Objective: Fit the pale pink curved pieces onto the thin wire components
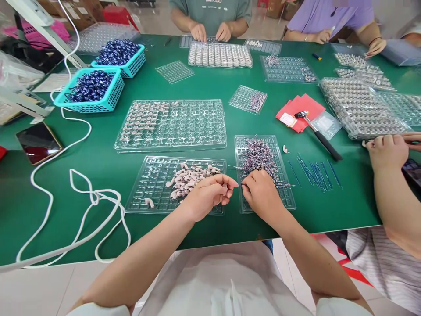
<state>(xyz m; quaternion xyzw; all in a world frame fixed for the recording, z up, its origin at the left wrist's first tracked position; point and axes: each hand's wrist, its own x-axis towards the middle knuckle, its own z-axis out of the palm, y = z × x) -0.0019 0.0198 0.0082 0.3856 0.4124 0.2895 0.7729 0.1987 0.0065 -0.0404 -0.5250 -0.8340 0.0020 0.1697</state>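
Observation:
My left hand [210, 195] is closed, fingertips pinched together, over the right side of a clear plastic tray [141, 184]. Whatever it holds is mostly hidden by the fingers. Under and beside it lies a heap of small beige curved pieces [187, 177], with one more curved piece [149, 202] lying apart. My right hand [261, 193] is closed in a pinch at the near edge of a pile of thin wire-leaded parts [259, 156], which rests in a second clear tray [286, 199]. What its fingertips grip is too small to tell. Both hands' fingertips nearly meet.
A larger clear tray [197, 127], partly filled, lies beyond. Turquoise baskets [113, 94] of dark blue beads, a phone [38, 142] and a white cable [88, 193] are at left. Right are a hammer [324, 140], blue strips [315, 175] and a co-worker's arm [391, 175]. Other people sit opposite.

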